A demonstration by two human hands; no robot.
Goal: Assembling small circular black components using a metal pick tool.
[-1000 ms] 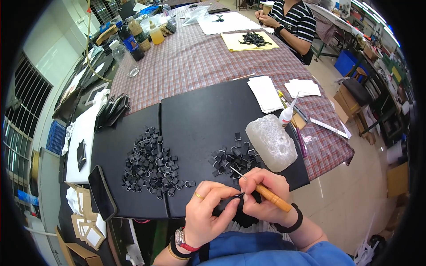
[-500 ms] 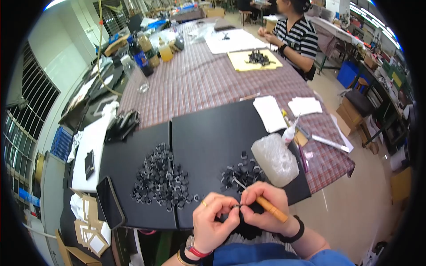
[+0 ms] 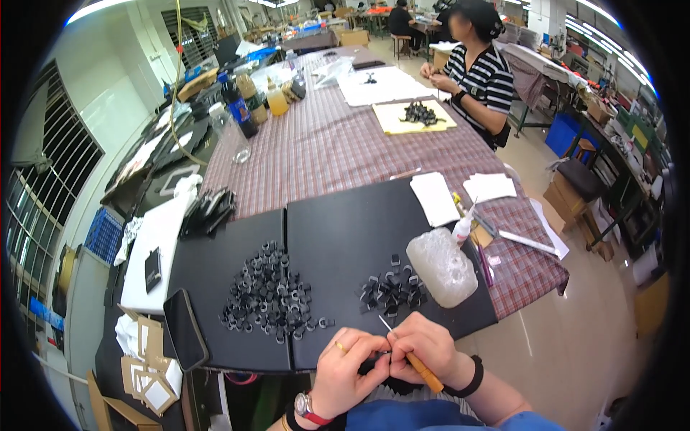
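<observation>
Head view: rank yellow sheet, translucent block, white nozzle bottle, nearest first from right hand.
From the right hand:
1. Translucent block, just ahead.
2. White nozzle bottle, just beyond the block, rightward.
3. Yellow sheet, farther up the tablecloth.

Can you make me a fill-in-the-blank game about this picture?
1. The left hand wears a gold ____ on one finger.
2. The right hand holds a tool whose thin tip points ____ from the blue clothes.
3. The bigger black pile lies to the ____ of the smaller pile.

Missing words: ring; away; left

Hands [image 3: 351,370] meet, the right [image 3: 424,346] holding a wooden-handled tool [image 3: 425,373].
</observation>
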